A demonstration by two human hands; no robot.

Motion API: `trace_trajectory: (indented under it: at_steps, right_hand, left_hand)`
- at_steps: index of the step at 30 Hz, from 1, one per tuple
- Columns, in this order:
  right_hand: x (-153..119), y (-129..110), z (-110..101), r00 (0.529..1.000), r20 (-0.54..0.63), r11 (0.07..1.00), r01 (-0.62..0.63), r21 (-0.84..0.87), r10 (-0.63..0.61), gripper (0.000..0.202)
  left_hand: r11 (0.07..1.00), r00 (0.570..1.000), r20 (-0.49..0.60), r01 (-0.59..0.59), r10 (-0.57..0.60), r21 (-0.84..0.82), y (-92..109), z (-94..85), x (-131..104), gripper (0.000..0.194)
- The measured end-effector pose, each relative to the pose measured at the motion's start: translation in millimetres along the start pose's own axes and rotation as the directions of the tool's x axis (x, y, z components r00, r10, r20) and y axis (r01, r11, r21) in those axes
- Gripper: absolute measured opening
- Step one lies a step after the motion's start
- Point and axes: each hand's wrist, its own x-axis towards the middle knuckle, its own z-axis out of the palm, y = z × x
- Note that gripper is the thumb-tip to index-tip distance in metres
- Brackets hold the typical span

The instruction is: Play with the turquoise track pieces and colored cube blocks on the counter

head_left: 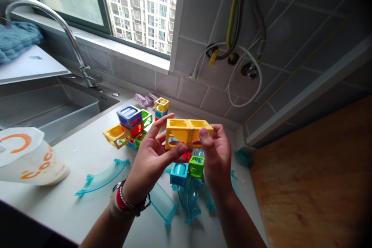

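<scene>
Two yellow hollow cube blocks point(188, 124), side by side and touching, are held up above the counter. My left hand point(154, 147) pinches the left one between thumb and fingers. On the other side, my right hand point(216, 149) grips the right one, its thumb over the front. Below and behind my hands lie a blue cube point(179, 173) and a green cube point(197, 166), with red partly hidden behind my fingers. To the left stands a cluster of cubes, with a purple-blue one point(129, 115) on top and a yellow one point(116, 135) sticking out.
Translucent teal track pieces point(104, 178) lie on the white counter point(87, 217). A paper-labelled cup point(31, 159) stands at left, before the sink point(72, 112) and faucet point(66, 31). A small stack topped by a yellow cube point(162, 104) is near the wall. A wooden panel point(314, 174) borders the right.
</scene>
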Motion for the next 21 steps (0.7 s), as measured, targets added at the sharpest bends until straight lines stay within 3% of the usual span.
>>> trace_trajectory:
  at_steps: [5,8,12,16,21]
  right_hand:
    - [0.3,2.0,-1.3,1.0,0.021,0.998,-0.008,0.062,0.007,0.029]
    - [-0.2,2.5,-3.8,0.998,0.068,0.999,-0.021,0.03,0.019,0.023]
    - [-0.2,2.9,-7.1,0.992,0.117,0.999,-0.04,0.035,0.035,0.023]
    - [-0.8,0.5,-8.3,0.977,0.204,0.997,-0.073,0.037,0.064,0.023]
    - [-4.1,0.5,-6.2,0.974,0.214,0.995,-0.085,0.047,0.073,0.022]
  left_hand:
    - [0.995,0.998,0.034,-0.06,0.058,0.078,-6.7,-2.1,-1.1,0.088]
    - [0.957,0.982,0.046,-0.19,0.184,0.219,-11.3,-2.9,-2.2,0.082]
    - [0.803,0.905,0.134,-0.42,0.403,0.423,-11.3,-6.9,-1.7,0.061]
    - [0.654,0.804,0.285,-0.592,0.522,0.471,-6.7,-11.8,-2.7,0.06]
    - [0.636,0.797,0.304,-0.602,0.523,0.483,-5.4,-12.9,-5.2,0.062]
